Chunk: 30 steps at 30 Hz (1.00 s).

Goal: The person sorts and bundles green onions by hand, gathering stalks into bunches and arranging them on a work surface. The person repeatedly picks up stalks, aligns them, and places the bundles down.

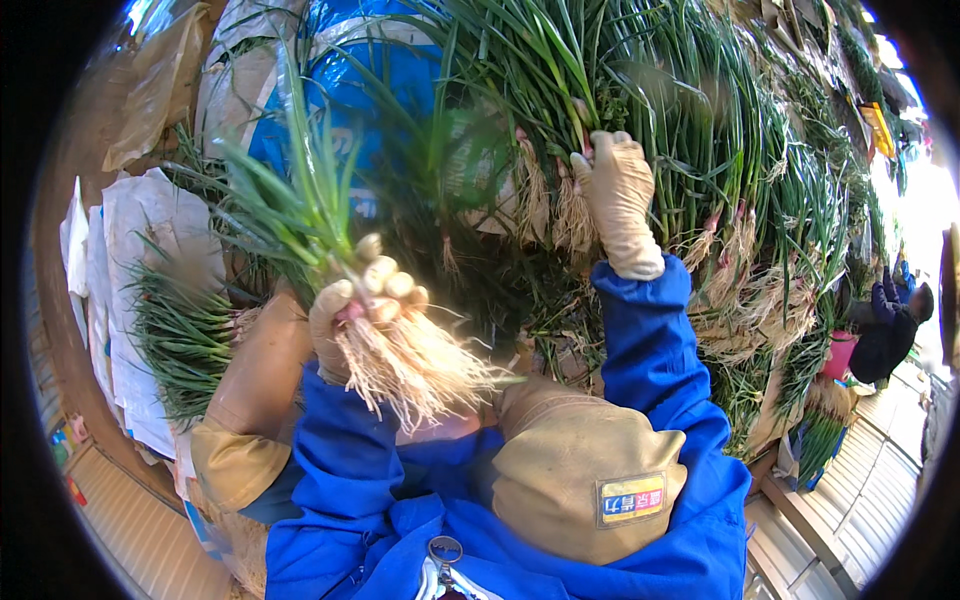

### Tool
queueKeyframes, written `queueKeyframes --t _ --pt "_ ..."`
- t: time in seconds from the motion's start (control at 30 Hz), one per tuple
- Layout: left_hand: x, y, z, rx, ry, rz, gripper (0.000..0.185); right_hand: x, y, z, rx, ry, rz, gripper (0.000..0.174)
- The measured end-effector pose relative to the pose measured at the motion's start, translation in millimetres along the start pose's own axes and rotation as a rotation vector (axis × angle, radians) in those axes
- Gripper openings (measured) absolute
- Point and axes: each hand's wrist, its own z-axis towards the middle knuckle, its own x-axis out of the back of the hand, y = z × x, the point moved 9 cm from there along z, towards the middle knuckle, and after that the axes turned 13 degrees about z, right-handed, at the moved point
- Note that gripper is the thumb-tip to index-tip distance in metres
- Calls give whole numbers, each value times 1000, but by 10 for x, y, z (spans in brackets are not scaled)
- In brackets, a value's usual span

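My left hand [332,319], in a pale glove, is closed around a bunch of green onions [416,360]. Their long roots hang towards me and the green leaves point up and away. At the near edge of a large pile of green onions [690,135], my gloved right hand [619,196] has its thumb and fingers on the reddish stem of one onion [587,142]. Roots of neighbouring onions [574,210] hang just left of that hand. The palm side of the right hand is hidden.
Trimmed bunches of green onions [187,341] lie on white sheeting [124,247] at my left. A blue printed plastic sack [375,97] lies ahead, and loose leaves litter the ground [559,337]. Another person [889,330] is at the far right, near a pink container [838,355].
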Motion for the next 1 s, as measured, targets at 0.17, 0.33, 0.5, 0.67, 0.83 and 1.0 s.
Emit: queueKeyframes --t 0.17,0.33,0.5,0.67,0.83,1.0 --pt "-116 -158 66 113 20 -8 54 563 -11 -98 70 305 568 21" --pt "77 -419 164 200 311 138 23 297 -619 -526 7 -252 793 33" --pt "177 -517 165 186 313 221 19 283 -1113 -702 310 -323 754 27" --pt "141 -574 67 209 245 134 32 44 -1172 -536 384 -405 859 28" --pt "104 -510 -11 189 168 177 30 -327 -1177 -760 37 -742 1252 14" --pt "161 -621 -148 235 233 230 27 -516 -730 -816 -616 -464 1597 25"
